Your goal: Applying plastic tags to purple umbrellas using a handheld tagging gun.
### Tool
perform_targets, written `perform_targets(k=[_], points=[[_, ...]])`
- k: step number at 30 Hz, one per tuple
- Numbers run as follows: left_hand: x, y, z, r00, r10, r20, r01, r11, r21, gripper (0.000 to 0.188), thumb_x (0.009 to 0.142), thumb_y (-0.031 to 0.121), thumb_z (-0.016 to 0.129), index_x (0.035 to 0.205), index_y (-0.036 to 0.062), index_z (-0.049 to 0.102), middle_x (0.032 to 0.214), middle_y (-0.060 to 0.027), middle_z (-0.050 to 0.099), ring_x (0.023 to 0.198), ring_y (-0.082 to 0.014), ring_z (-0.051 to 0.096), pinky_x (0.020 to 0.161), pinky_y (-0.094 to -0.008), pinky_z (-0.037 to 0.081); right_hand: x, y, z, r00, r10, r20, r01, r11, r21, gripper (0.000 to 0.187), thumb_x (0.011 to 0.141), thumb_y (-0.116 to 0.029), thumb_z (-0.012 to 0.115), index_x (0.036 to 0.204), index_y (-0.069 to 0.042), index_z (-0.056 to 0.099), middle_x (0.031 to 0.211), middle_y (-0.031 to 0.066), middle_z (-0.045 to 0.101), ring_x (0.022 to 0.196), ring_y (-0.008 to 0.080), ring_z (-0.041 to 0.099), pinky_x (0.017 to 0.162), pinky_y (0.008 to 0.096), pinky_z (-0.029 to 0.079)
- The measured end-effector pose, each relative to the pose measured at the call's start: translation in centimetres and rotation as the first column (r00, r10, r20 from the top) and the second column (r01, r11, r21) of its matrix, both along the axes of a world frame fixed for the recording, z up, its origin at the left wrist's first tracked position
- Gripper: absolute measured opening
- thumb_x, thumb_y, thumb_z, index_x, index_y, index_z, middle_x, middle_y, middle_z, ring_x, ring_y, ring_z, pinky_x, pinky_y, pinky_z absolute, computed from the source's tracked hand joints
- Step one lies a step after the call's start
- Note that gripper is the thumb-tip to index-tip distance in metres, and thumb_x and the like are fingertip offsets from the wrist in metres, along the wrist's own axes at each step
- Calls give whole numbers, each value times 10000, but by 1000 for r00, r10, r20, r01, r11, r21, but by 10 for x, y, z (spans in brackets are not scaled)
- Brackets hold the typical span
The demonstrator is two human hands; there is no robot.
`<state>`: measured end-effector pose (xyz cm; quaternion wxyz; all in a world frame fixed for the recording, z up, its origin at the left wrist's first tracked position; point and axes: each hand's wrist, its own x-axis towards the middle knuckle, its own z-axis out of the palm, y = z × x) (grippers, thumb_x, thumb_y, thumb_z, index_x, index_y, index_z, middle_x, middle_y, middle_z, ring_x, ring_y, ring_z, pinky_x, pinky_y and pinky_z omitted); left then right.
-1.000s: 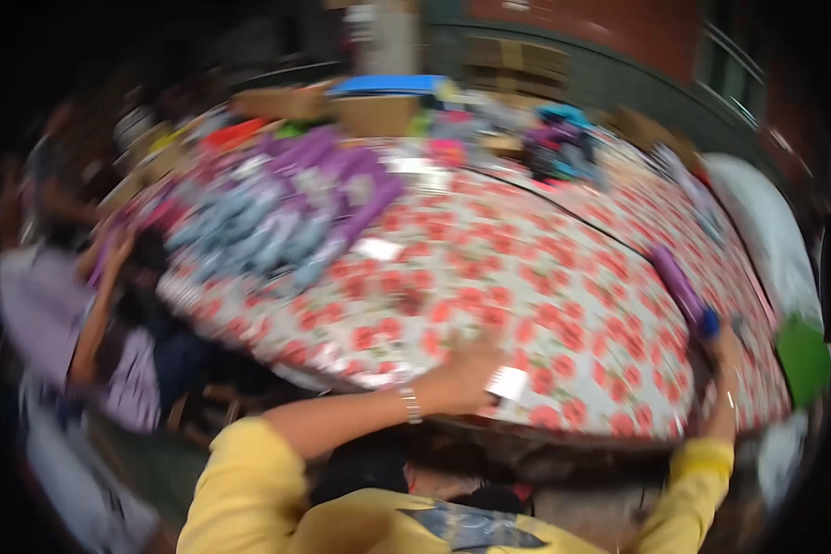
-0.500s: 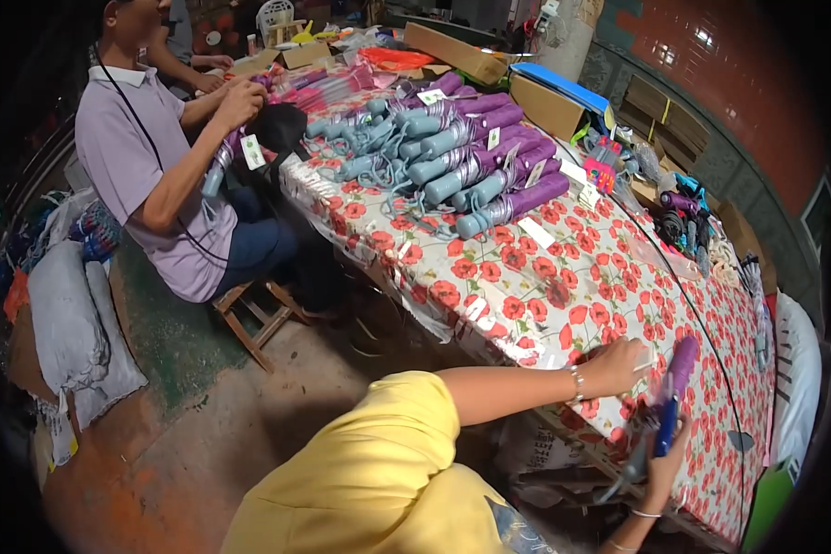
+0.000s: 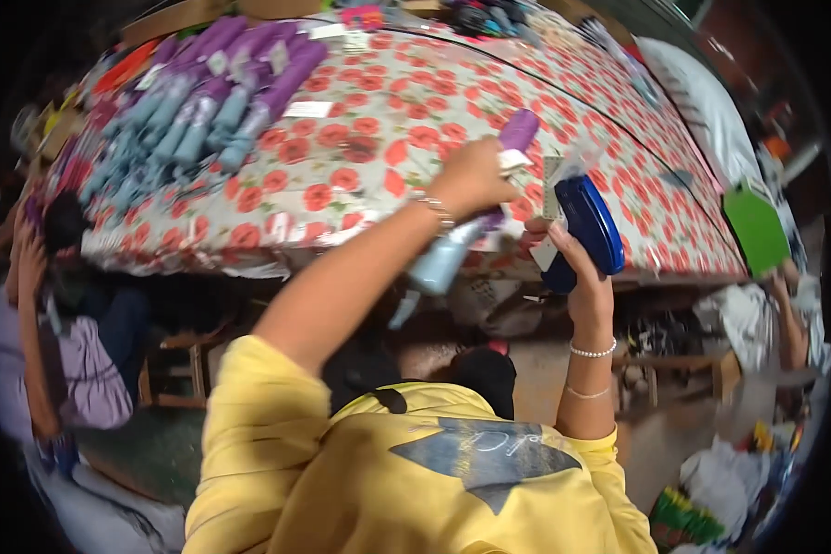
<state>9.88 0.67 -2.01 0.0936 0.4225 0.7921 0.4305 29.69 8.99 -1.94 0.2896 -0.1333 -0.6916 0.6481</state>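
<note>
Gripping the folded umbrella (image 3: 521, 130) across the near edge of the table (image 3: 365, 198), our left hand (image 3: 473, 177) wraps its middle; we judge a steady hold best, and the blue stapler (image 3: 593, 224), clasped in our right hand (image 3: 580, 263), safest clear of it. Knuckles hide the umbrella's midsection; we cannot tell what holds the pale card (image 3: 552, 189) beside the stapler.

This looks like a small hand-assembly workshop. Many alike purple-and-grey umbrellas (image 3: 291, 78) lie side by side on the flower-patterned counter (image 3: 379, 189), upper left, and a blue stapler (image 3: 593, 222) is held over its near edge. A co-worker (image 3: 92, 369) works at the left edge, near a wooden stool (image 3: 171, 401); cardboard (image 3: 175, 20) stands upper left, pale sacks (image 3: 125, 499) lower left.
</note>
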Motion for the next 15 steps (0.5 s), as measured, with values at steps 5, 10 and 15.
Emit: perform_targets(k=[5,10,15], points=[[-4,-32,-1,932,-271,-242,263,963,-64,353,650,164,720,974,67,618,832,-121,679,706,-288,636,652,-352,495,32,-5,3,989,142,-35,-146,944,-295,314,866,-118,521,1120,49,597,1024,152,668,928,219,633,878,289,466],[28,-59,11,913,-41,-406,-51,976,-212,283,683,149,689,939,75,594,778,-136,644,714,-316,613,705,-469,437,41,-25,-39,974,228,17,-203,898,-390,409,869,-194,496,1162,91,521,1053,181,647,917,249,627,849,308,481],[56,-42,-10,758,253,-601,-312,950,7,211,657,93,668,826,28,561,690,-131,572,639,-315,534,788,-579,351,42,-29,-60,969,241,-61,-239,835,-495,377,873,-195,493,1149,60,525,962,151,640,839,251,624,794,305,489]])
